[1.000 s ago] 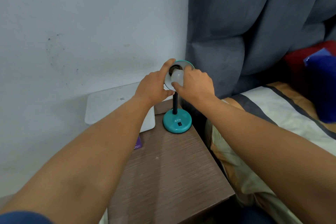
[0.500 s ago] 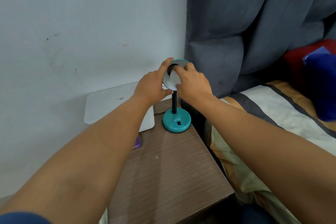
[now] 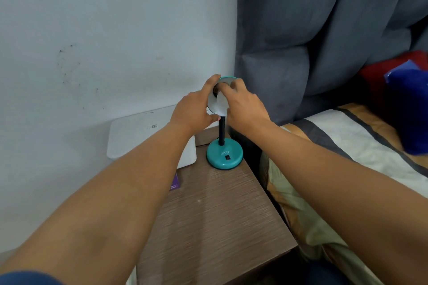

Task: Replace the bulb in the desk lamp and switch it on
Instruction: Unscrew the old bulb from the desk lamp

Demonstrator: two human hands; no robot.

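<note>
Hands meet at the head of a small teal desk lamp point(image 3: 224, 143) that stands at the back of a wooden bedside table point(image 3: 208, 215), close to the wall and to a grey curtain point(image 3: 312, 30). The left hand point(image 3: 192, 111) is closed around the rim of the lamp shade point(image 3: 214, 105): the index finger lies over the top edge and the thumb presses from below, so the shade is kept from turning. The right hand point(image 3: 243, 104) has its fingers closed on the white bulb point(image 3: 221, 102), which sits at the mouth of the shade with its base toward the dark socket. Whether the thread is already engaged I cannot tell, because the fingers cover that part.

I judge that the bulb is being screwed in. The first risk is a crooked start: if the bulb enters at a tilt, the thread can jam, and more force could damage the socket or crack the bulb. The second risk comes from the thin black stem and the light round base point(image 3: 224, 156); a strong twist with a weak hold on the shade could bend the neck or tip the lamp toward the table edge beside the bed point(image 3: 347, 146). The third is a loose bulb that makes no contact, so that the black rocker switch point(image 3: 228, 158) on the base would give no light. A white flat box point(image 3: 150, 136) leaning on the wall and a purple card point(image 3: 174, 182) lie just left of the lamp, apart from the work.
</note>
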